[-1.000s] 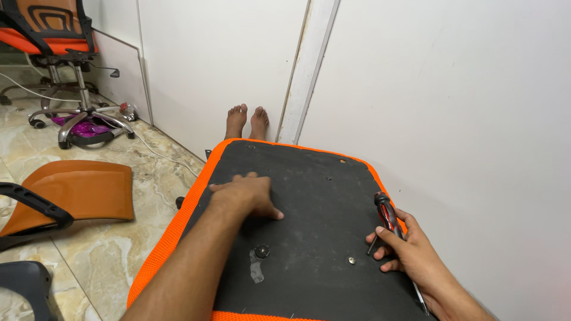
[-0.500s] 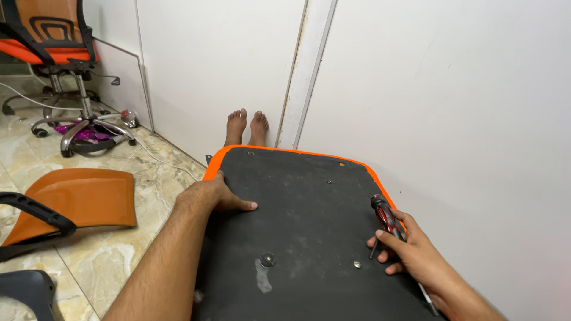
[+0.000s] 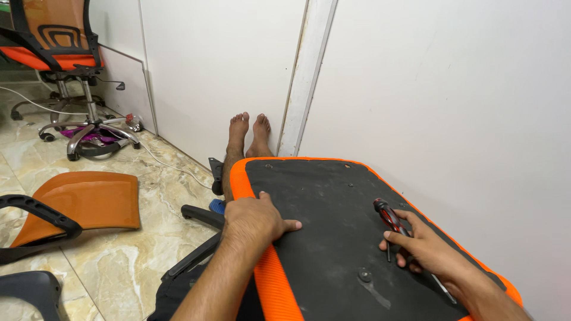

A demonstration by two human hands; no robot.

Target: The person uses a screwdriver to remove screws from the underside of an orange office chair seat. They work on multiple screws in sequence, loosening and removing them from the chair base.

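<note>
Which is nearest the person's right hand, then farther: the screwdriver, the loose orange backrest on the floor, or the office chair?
From the right hand:
1. Screwdriver, held in it.
2. Orange backrest, lying on the floor to the left.
3. Office chair, standing at far upper left.

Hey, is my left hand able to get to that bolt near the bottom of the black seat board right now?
Probably yes. The left hand rests flat on the seat board's near edge, and the bolt lies on bare black surface with nothing between them. The right hand, holding the screwdriver, sits beside it, not over it.

Left hand flat on seat underside; right hand apparently gripping screwdriver.
</note>
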